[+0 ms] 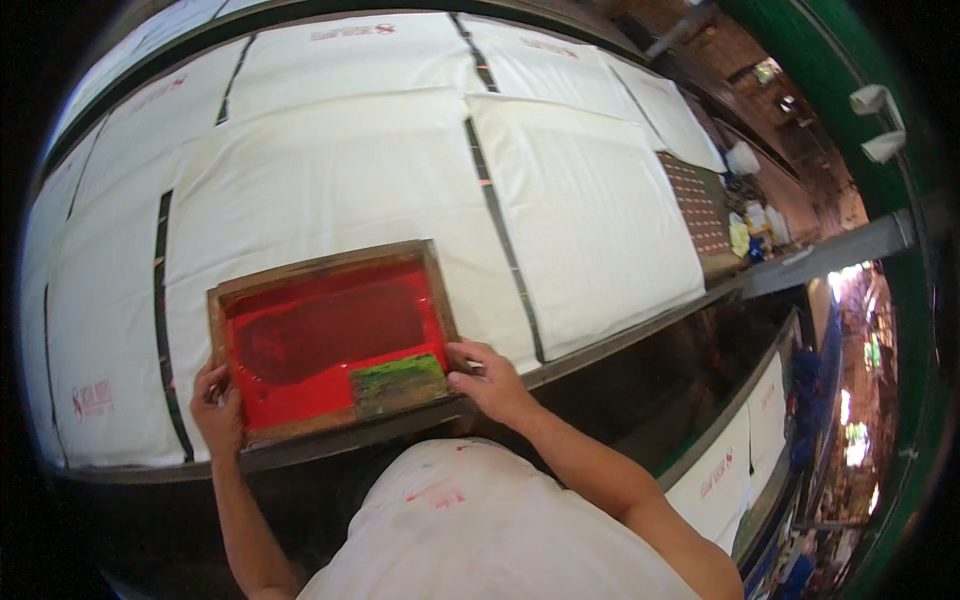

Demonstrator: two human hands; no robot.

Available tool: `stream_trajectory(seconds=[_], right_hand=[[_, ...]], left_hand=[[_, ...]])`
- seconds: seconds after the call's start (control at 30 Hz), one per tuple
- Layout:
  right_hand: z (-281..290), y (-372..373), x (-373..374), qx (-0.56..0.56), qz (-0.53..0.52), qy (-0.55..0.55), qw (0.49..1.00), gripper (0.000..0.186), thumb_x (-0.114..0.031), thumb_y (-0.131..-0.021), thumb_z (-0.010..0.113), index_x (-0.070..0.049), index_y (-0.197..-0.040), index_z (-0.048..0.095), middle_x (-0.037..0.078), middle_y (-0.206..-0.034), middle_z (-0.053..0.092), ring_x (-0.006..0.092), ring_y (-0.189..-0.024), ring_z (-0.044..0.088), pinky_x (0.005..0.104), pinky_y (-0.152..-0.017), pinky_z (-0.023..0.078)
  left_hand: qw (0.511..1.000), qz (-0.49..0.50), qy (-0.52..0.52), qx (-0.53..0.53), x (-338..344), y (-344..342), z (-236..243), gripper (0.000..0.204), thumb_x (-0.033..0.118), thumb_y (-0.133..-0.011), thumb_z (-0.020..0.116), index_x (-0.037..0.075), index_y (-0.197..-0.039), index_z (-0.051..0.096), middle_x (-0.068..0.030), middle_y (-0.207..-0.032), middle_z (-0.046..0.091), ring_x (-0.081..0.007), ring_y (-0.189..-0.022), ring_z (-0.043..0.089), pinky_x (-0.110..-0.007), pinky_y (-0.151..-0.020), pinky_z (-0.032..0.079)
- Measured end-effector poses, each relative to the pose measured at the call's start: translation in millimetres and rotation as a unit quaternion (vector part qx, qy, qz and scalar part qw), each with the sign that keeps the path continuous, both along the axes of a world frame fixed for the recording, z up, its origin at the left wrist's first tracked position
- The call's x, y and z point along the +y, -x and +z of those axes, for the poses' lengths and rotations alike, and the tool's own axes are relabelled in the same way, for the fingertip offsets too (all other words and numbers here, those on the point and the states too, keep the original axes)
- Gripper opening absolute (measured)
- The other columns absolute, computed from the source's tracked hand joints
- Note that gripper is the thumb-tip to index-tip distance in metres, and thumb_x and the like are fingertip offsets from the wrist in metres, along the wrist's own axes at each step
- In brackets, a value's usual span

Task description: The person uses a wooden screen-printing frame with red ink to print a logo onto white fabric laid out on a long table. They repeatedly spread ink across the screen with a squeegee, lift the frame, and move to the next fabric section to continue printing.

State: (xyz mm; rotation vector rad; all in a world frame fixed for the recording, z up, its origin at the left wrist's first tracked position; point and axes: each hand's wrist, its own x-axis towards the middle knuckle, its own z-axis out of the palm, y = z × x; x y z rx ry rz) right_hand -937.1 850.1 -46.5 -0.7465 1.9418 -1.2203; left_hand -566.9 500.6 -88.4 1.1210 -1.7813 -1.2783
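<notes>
A wooden screen printing frame (323,258) lies on a white cloth panel (330,170) at the table's near edge. Bright red ink covers its mesh, with a darker patch in the middle. In its near right corner rests a flat piece (400,384) smeared green and brown, perhaps a squeegee. My left hand (217,408) grips the frame's left side near the lower corner, fingers curled round the wood. On the right side, my right hand (490,380) holds the frame between thumb and fingers.
More white cloth panels (590,215) cover the long table, parted by dark gaps; some bear red prints. At the table's right end stand small containers (760,225) and a yellow item. A grey metal beam (830,258) juts in at right. Another table with printed cloth (710,485) stands lower right.
</notes>
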Motion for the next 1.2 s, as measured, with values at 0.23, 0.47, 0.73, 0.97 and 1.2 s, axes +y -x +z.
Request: stream_trajectory(seconds=[0.23,0.47,0.73,0.97,1.2], right_hand=[[31,12,15,-0.022,0.027,0.068,0.997,0.053,-0.009,-0.105,0.079,-0.008,-0.157,0.068,0.024,-0.173,0.047,0.0306,-0.153,0.057,0.045,-0.123,0.053],[38,76,70,-0.048,0.057,0.224,0.972,0.048,-0.007,-0.104,0.079,-0.008,-0.151,0.072,0.026,-0.176,0.043,0.0341,-0.157,0.054,0.0462,-0.124,0.051],[41,184,168,-0.098,0.121,0.269,0.951,0.048,-0.007,-0.103,0.079,-0.009,-0.151,0.073,0.024,-0.179,0.041,0.0334,-0.163,0.045,0.0482,-0.13,0.041],[37,235,205,-0.086,0.142,0.265,0.95,0.05,-0.009,-0.101,0.08,-0.009,-0.151,0.074,0.025,-0.178,0.045,0.034,-0.164,0.043,0.0467,-0.131,0.037],[27,269,218,-0.13,0.068,0.241,0.96,0.049,-0.007,-0.101,0.076,-0.004,-0.151,0.073,0.023,-0.18,0.04,0.0302,-0.163,0.043,0.0464,-0.132,0.034]], left_hand=[[0.997,0.03,0.061,-0.024,23,17,69,0.032,-0.009,-0.097,0.073,-0.003,-0.128,0.073,-0.0223,-0.166,0.057,-0.0322,-0.149,0.063,-0.046,-0.115,0.064],[0.987,0.054,0.154,0.011,84,33,89,0.031,-0.007,-0.099,0.078,-0.002,-0.129,0.075,-0.0234,-0.169,0.057,-0.0318,-0.154,0.059,-0.046,-0.124,0.055],[0.988,0.127,0.084,0.004,222,102,111,0.034,-0.011,-0.097,0.074,-0.007,-0.131,0.074,-0.0249,-0.167,0.06,-0.0314,-0.148,0.064,-0.044,-0.123,0.054],[0.99,0.119,0.07,-0.009,278,130,118,0.038,-0.016,-0.093,0.071,-0.007,-0.13,0.073,-0.0229,-0.165,0.061,-0.0297,-0.145,0.065,-0.043,-0.121,0.054],[0.992,0.082,0.096,-0.005,266,219,112,0.036,-0.016,-0.094,0.071,-0.006,-0.129,0.073,-0.0207,-0.166,0.061,-0.0284,-0.145,0.065,-0.044,-0.123,0.053]])
